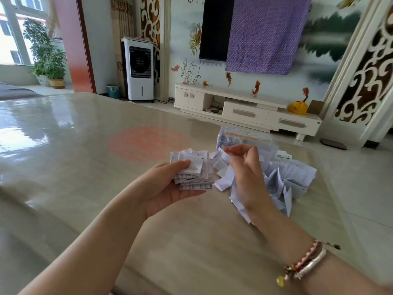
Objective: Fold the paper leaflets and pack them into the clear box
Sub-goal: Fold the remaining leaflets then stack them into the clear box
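My left hand holds a stack of folded white leaflets above the table, thumb pressed on top and fingers curled underneath. My right hand hovers just right of the stack with its fingers bent and nothing visible between them. Under and beyond that hand lies a loose pile of white leaflets, some partly folded, some flat. The clear box stands behind the pile near the table's far right edge; my right hand hides its lower front.
The glossy beige table carries a pale red circle left of the box. Its right edge drops to a tiled floor. A white TV cabinet and an air cooler stand beyond the table.
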{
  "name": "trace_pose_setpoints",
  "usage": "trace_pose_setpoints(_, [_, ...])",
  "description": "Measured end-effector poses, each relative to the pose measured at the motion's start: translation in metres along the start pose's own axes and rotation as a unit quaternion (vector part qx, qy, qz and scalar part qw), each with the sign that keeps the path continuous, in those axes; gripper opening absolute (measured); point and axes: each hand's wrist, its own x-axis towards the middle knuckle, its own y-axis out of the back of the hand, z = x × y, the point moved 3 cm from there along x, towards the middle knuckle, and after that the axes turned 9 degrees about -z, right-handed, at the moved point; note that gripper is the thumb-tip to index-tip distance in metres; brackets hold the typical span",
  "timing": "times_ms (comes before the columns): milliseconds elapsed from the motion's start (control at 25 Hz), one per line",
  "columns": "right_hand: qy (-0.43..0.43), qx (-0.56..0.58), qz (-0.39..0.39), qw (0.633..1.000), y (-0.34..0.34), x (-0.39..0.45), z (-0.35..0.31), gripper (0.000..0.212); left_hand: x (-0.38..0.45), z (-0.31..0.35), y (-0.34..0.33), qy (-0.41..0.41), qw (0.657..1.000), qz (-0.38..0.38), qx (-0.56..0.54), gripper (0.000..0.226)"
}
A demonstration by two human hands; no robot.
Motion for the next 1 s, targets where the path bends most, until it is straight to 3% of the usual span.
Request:
trace_pose_setpoints(40, [-0.067,-0.026,-0.017,0.997,-0.001,0.002,0.008,0.017,0.001,0.001,-0.001,-0.010,1.000,0.011,0.019,0.031])
trace_pose_setpoints(120, [-0.152,-0.048,-0.096,0.983,-0.008,0.007,0.025,0.048,0.002,-0.003,-0.007,-0.022,0.996,0.022,0.086,0.029])
trace_pose_setpoints(200, [-0.163,-0.046,-0.119,0.978,-0.014,0.010,0.035,0.073,0.005,-0.011,-0.016,-0.035,0.984,0.041,0.171,0.029])
trace_pose_setpoints(360, [-0.139,-0.030,-0.153,0.978,-0.021,0.006,0.035,0.088,0.011,-0.018,-0.021,-0.084,0.940,0.096,0.315,0.035])
trace_pose_setpoints(520, [-0.106,0.038,-0.120,0.986,-0.007,0.006,0.025,0.058,0.016,-0.012,-0.021,-0.144,0.930,0.097,0.324,0.028])
trace_pose_setpoints(640, [-0.091,0.025,-0.123,0.988,-0.001,0.004,0.015,0.056,0.018,-0.011,-0.021,-0.192,0.902,0.092,0.375,0.023])
trace_pose_setpoints(720, [-0.088,-0.048,-0.148,0.984,-0.006,-0.002,0.014,0.048,0.019,-0.015,-0.020,-0.193,0.885,0.077,0.417,0.020])
trace_pose_setpoints(880, [-0.094,-0.145,-0.203,0.964,-0.021,-0.012,0.020,0.075,0.019,-0.024,-0.014,-0.170,0.875,0.060,0.450,0.031])
trace_pose_setpoints(1000, [-0.089,-0.059,-0.170,0.980,-0.016,-0.007,0.011,0.048,0.017,-0.019,-0.013,-0.174,0.889,0.084,0.415,0.025])
